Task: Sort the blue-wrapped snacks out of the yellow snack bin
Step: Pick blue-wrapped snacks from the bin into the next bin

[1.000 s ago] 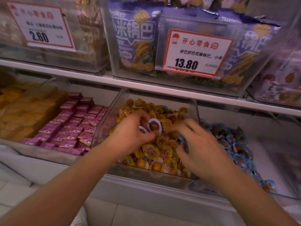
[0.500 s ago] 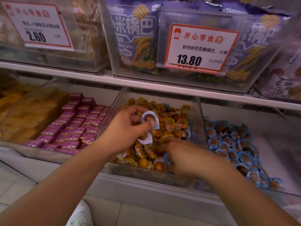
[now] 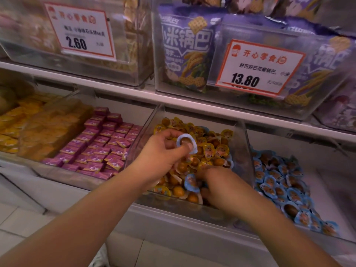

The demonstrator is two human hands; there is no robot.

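Our left hand (image 3: 163, 153) pinched a blue-wrapped snack (image 3: 186, 142) above the yellow snack bin (image 3: 247, 151); our right hand (image 3: 217, 187), lower, curled around another (image 3: 190, 183). We judged both should go rightward, gripped firmly.

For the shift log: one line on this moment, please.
left hand: pinches blue-wrapped snack | right hand: in yellow snack bin, grip unclear | sorting unfinished
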